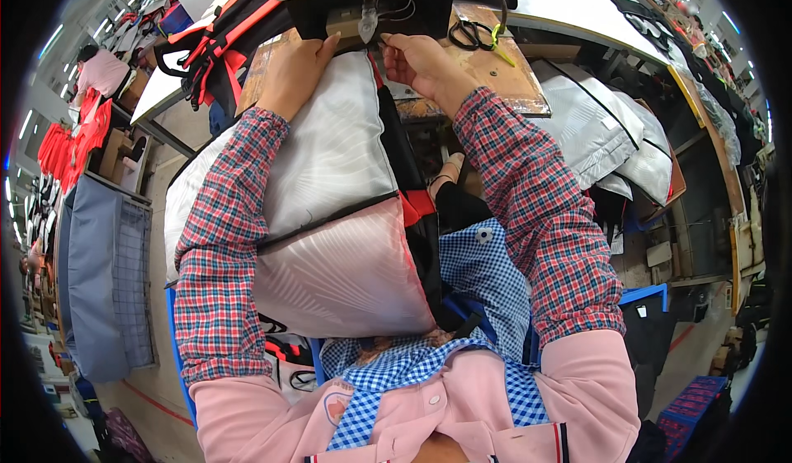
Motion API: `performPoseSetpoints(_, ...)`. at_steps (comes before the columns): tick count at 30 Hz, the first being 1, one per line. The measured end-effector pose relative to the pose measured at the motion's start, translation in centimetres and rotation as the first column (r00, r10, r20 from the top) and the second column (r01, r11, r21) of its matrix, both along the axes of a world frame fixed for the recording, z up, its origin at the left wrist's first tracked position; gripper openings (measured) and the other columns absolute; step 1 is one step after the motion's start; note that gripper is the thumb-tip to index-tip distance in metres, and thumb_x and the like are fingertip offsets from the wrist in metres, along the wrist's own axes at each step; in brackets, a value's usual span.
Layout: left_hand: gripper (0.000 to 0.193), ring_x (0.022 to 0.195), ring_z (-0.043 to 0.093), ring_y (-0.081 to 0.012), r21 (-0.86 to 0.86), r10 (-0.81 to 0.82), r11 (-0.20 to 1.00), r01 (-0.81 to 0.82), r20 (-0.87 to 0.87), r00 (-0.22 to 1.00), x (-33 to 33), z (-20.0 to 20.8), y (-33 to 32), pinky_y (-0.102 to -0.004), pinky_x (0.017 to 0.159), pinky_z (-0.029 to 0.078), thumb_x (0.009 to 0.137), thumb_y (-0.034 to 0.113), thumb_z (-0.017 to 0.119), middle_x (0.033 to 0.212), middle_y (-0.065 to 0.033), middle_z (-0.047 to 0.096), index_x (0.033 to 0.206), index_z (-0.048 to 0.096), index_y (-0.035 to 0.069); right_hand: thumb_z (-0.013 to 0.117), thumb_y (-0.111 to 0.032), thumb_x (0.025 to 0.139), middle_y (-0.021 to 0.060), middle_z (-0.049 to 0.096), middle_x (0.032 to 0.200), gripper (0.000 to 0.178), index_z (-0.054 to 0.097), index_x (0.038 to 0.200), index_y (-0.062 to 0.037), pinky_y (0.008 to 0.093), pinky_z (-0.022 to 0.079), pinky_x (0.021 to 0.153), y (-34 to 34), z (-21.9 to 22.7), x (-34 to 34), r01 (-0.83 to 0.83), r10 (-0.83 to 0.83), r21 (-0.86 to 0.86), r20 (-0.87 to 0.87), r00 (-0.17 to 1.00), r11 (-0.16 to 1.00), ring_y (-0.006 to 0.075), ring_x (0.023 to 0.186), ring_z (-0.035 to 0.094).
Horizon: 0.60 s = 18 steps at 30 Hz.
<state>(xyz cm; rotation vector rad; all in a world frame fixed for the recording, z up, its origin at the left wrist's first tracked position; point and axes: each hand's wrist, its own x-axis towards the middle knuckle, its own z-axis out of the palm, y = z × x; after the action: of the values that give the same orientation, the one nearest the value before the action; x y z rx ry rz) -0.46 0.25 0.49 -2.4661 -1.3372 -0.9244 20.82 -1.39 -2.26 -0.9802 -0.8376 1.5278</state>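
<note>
A large silver-white fabric piece (334, 145) with black edging and red trim lies over my lap and runs up to the sewing machine (369, 19). Its far end meets the presser foot. My left hand (297, 71) is closed on the piece's far left edge, the thumb stretched toward the foot and the other fingers mostly hidden. Just right of the foot, my right hand (421, 69) has its fingers curled, thumb and index finger pinched close to the black and red edge. What sits in that pinch is too small to make out.
Black-handled scissors (472, 36) and a yellow-green tool (499, 49) lie on the worn wooden machine table (516, 79). Black and red pieces (223, 47) are heaped at the left. More silver-white pieces (590, 125) are piled in a box at the right. Another person (103, 71) is far left.
</note>
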Motion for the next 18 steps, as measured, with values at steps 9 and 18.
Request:
performPoseSetpoints(9,0.056,0.071,0.063,-0.0420,0.024,0.020,1.000,-0.020,-0.008,1.000,-0.1,-0.6,1.5,-0.0502,0.066,0.049,0.099,0.046,0.047,0.072,-0.0223,0.065,0.074,0.069,0.001,0.061,-0.016,0.095,0.0009,0.058,0.071,0.015,0.060,0.083,-0.0065,0.0260,0.049,0.054,0.1,0.6,-1.2,0.110,-0.112,-0.025,-0.055,0.992,0.994,0.0122,0.061,0.057)
performPoseSetpoints(18,0.057,0.071,0.064,-0.0420,0.089,0.022,0.996,-0.021,-0.005,1.000,-0.2,-0.8,1.8,-0.0503,0.067,0.050,0.099,0.046,0.046,0.072,-0.0228,0.065,0.073,0.068,0.000,0.061,-0.015,0.094,0.0036,0.058,0.070,0.016,0.058,0.081,-0.0055,0.0264,0.049,0.052,-0.8,1.0,-1.7,0.204,-0.206,-0.039,-0.067,0.976,0.978,0.0148,0.059,0.056)
